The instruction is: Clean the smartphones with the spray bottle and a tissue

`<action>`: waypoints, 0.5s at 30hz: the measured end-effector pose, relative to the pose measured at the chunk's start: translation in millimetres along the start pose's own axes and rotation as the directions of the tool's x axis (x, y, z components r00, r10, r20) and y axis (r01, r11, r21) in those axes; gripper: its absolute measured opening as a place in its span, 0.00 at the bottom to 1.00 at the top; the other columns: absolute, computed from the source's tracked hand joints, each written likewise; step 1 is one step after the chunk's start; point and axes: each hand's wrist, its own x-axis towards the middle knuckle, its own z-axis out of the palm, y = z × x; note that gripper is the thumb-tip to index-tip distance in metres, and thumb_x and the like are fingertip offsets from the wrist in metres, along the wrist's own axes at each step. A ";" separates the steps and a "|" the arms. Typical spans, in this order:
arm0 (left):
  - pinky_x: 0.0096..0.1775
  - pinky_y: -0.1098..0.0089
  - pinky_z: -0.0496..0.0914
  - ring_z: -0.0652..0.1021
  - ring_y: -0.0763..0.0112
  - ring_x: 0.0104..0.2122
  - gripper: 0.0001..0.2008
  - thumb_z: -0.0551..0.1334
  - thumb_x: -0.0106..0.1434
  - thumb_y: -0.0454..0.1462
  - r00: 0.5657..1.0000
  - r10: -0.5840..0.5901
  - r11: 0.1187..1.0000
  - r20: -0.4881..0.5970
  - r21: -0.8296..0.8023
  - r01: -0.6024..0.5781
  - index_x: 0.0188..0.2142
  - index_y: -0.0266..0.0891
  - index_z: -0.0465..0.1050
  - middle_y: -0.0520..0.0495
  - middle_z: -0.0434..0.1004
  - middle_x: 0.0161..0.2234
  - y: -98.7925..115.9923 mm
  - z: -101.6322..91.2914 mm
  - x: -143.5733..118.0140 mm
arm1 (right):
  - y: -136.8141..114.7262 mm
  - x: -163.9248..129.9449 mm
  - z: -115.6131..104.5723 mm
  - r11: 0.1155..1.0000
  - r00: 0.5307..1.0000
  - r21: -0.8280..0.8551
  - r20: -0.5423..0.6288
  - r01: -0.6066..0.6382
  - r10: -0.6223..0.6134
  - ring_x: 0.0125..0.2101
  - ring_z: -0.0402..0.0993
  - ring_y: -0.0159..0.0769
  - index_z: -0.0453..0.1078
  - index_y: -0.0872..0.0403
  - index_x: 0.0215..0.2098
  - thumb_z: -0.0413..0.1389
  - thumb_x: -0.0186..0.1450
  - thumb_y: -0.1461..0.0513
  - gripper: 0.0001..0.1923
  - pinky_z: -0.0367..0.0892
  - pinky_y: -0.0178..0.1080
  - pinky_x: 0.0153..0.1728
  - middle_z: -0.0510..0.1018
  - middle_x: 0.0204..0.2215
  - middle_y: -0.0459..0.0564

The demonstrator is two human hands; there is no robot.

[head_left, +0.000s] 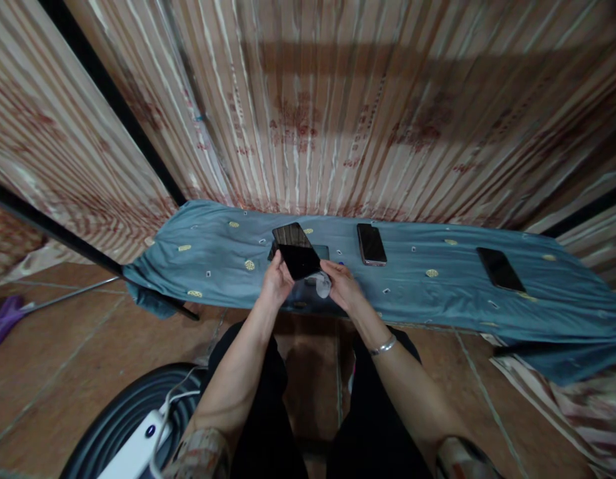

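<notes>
My left hand [277,282] grips the lower left edge of a black phone [295,250], held tilted above the blue cloth [428,293]. My right hand [342,286] holds a small whitish wipe [322,284] at the phone's lower right corner. A silver bracelet [382,346] sits on my right wrist. Under the held phone lies a dark flat object [322,252], mostly hidden.
Two more dark phones lie on the blue cloth, one at the middle [371,244] and one at the right [500,269]. A striped curtain [308,113] hangs behind. A white power strip [138,449] rests on a black round object at lower left. Brown tiled floor lies below.
</notes>
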 end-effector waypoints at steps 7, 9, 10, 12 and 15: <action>0.51 0.59 0.73 0.81 0.57 0.45 0.15 0.59 0.65 0.46 0.991 -0.100 0.994 -0.087 -0.041 0.097 0.39 0.38 0.77 0.45 0.83 0.33 1.5 5.4 -5.1 | -6.0 -6.1 0.3 0.992 0.995 -0.115 0.075 -0.056 0.065 0.25 0.74 0.32 0.76 0.54 0.28 0.70 0.45 0.47 0.22 0.69 0.34 0.28 0.78 0.22 0.44; 0.51 0.58 0.73 0.81 0.58 0.43 0.15 0.57 0.66 0.45 0.989 -0.109 0.993 -0.099 -0.053 0.104 0.39 0.38 0.77 0.45 0.83 0.33 1.5 6.0 -5.5 | -7.9 -4.4 -4.6 0.987 0.996 -0.157 0.069 -0.042 0.053 0.29 0.77 0.35 0.78 0.54 0.30 0.68 0.47 0.48 0.20 0.71 0.36 0.33 0.81 0.25 0.46; 0.51 0.59 0.73 0.82 0.58 0.43 0.15 0.57 0.66 0.45 0.989 -0.109 0.993 -0.104 -0.059 0.103 0.39 0.38 0.77 0.45 0.83 0.32 1.2 6.0 -5.3 | -9.1 -3.0 -7.4 0.986 0.998 -0.164 0.056 -0.032 0.042 0.31 0.78 0.37 0.78 0.53 0.31 0.67 0.48 0.49 0.18 0.71 0.37 0.35 0.82 0.27 0.47; 0.51 0.59 0.73 0.82 0.59 0.42 0.14 0.57 0.66 0.44 0.990 -0.101 0.994 -0.103 -0.060 0.096 0.39 0.38 0.77 0.45 0.83 0.32 0.2 5.4 -4.3 | -11.6 -0.1 -12.7 0.989 0.999 -0.149 0.023 -0.020 0.024 0.34 0.79 0.38 0.79 0.52 0.33 0.65 0.50 0.52 0.16 0.72 0.39 0.37 0.84 0.30 0.48; 0.50 0.58 0.73 0.81 0.57 0.44 0.15 0.60 0.63 0.46 0.993 -0.082 0.996 -0.083 -0.028 0.080 0.41 0.40 0.78 0.44 0.83 0.34 -2.4 3.8 -2.0 | -13.8 3.5 -18.0 0.995 1.000 -0.097 -0.019 0.007 -0.009 0.33 0.80 0.40 0.80 0.53 0.38 0.60 0.51 0.57 0.17 0.73 0.40 0.37 0.85 0.32 0.49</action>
